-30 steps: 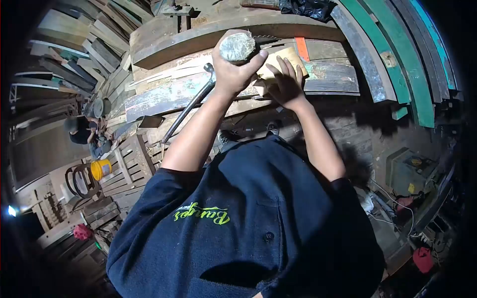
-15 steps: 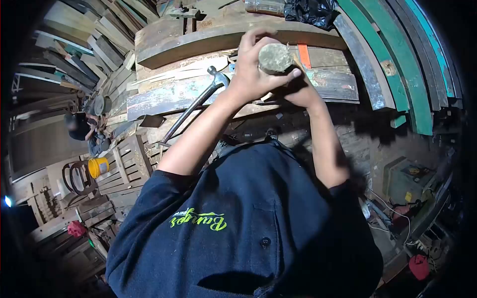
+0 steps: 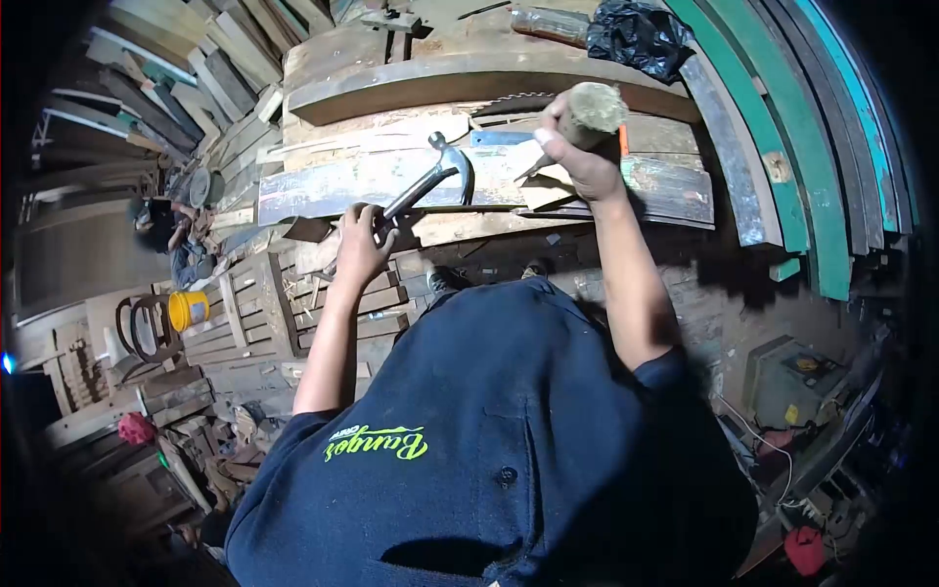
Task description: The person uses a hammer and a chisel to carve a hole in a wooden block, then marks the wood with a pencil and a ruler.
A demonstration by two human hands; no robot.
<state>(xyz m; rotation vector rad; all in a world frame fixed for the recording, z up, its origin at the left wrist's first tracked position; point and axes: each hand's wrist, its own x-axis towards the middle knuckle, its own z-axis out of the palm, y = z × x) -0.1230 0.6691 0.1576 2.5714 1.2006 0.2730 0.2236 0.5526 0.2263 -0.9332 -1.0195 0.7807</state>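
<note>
Open gap between hammer (image 3: 421, 189) and right hand (image 3: 590, 174) (beam (image 3: 489, 74) bars beyond).

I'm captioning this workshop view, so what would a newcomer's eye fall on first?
Probably the pale, rough round-ended piece held up in the right hand, above the planks. Next comes the claw hammer, centre-left, with the left hand around its handle. Farther left, the bright yellow bucket stands out against dull timber.

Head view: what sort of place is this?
Probably a woodworking shop or lumber workspace. What shows it: the claw hammer at the left hand, the jumble of loose boards at upper left, and the long green boards along the right.
</note>
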